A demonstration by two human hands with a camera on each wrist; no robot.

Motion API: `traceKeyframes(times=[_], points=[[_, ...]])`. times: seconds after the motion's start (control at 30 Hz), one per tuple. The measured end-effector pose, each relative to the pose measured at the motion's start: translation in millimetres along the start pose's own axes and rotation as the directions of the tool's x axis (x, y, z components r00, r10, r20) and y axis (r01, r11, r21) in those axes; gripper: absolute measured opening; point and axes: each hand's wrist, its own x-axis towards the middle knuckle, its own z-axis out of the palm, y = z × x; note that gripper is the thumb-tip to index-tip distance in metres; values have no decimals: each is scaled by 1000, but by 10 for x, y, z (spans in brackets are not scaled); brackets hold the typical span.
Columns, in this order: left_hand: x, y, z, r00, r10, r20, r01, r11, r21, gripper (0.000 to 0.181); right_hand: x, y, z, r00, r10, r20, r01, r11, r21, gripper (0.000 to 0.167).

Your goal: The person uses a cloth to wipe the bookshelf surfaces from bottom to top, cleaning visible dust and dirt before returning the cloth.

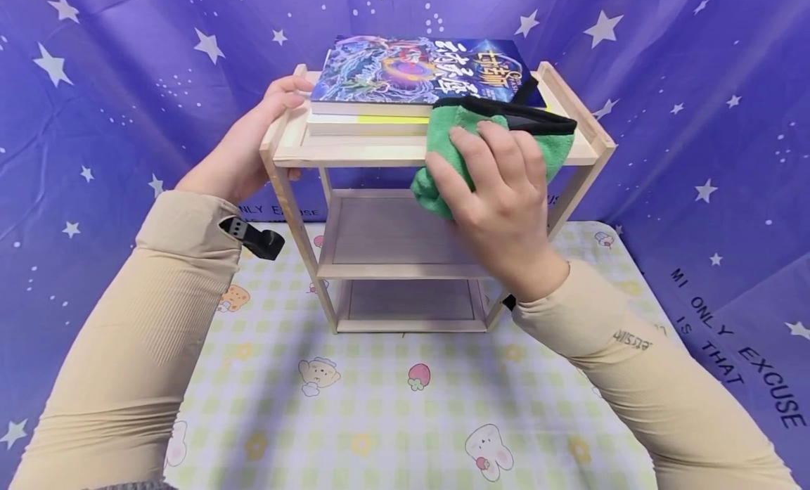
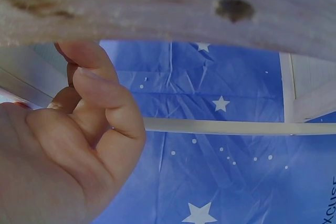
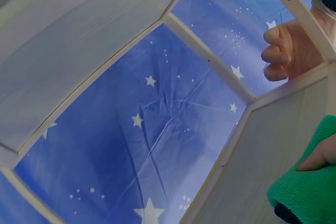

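Note:
A light wooden three-tier shelf rack (image 1: 373, 155) stands upright, its top tier nearest the head camera. At its top left side, my left hand (image 1: 249, 135) grips the side rail, some fingers above and others curled beneath. Those curled fingers (image 2: 118, 124) also show in the left wrist view. My right hand (image 1: 506, 188) holds a folded green cloth (image 1: 443, 135) with black edging against the front edge of the top tier, right of the middle. In the right wrist view the green cloth (image 3: 307, 182) sits under a finger or thumb. Part of the cloth is hidden by the hand.
On the top tier lie stacked books, a dark blue illustrated one (image 1: 380, 75) above a white and yellow one (image 1: 354, 124). A checked cloth with cartoon prints (image 1: 380, 420) covers the table. Purple-blue starry fabric (image 1: 126, 89) hangs behind and at both sides.

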Motion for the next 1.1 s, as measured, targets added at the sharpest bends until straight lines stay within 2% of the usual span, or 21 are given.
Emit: traceKeyframes(times=[0.03, 0.1, 0.13, 0.2, 0.27, 0.43, 0.53, 0.77, 0.83, 0.87, 0.9, 0.93, 1.07, 1.1], points=[[254, -175, -294, 999, 49, 14, -48, 998, -33, 31, 11, -13, 13, 1000, -7, -4, 7, 1000, -4, 16], [596, -463, -757, 999, 39, -25, -39, 999, 17, 37, 35, -43, 38, 1000, -20, -10, 20, 1000, -8, 15], [842, -638, -1055, 995, 95, -12, -95, 995, -6, 39, 48, -60, 51, 1000, -27, -13, 27, 1000, -10, 14], [1109, -863, -1424, 996, 78, -49, -76, 997, 31, 44, 72, -96, 75, 999, -38, -18, 38, 999, -11, 12], [1124, -880, -1466, 995, 82, -48, -80, 996, 43, 43, 93, -128, 97, 999, -49, -20, 49, 999, -9, 12], [1082, -833, -1429, 996, 90, -25, -89, 995, 38, 41, 139, -202, 154, 997, -66, -28, 66, 998, -11, 16], [1116, -835, -1454, 996, 89, -21, -89, 996, 24, 40, 163, -243, 187, 997, -74, -29, 73, 997, -15, 17], [1496, -1126, -1889, 998, 48, -42, -48, 999, 11, 50, 217, -355, 264, 994, -106, -28, 105, 994, -38, 16], [1485, -1113, -1879, 999, 51, -18, -51, 999, -9, 49, 238, -390, 283, 993, -118, -27, 117, 992, -50, 15], [1433, -1070, -1820, 998, 63, 3, -63, 998, -1, 48, 248, -408, 293, 992, -123, -28, 121, 991, -57, 14], [1345, -995, -1705, 997, 80, 18, -80, 997, 9, 46, 258, -425, 304, 992, -126, -29, 124, 990, -65, 13], [1227, -895, -1547, 994, 102, 28, -102, 995, 13, 42, 268, -441, 314, 991, -128, -30, 126, 989, -71, 12], [533, -285, -608, 992, 113, 49, -111, 993, -41, 29, 305, -497, 350, 990, -133, -38, 130, 988, -89, 12], [316, -132, -349, 999, 42, 13, -41, 999, -28, 29, 314, -510, 360, 990, -135, -42, 130, 987, -92, 12]])
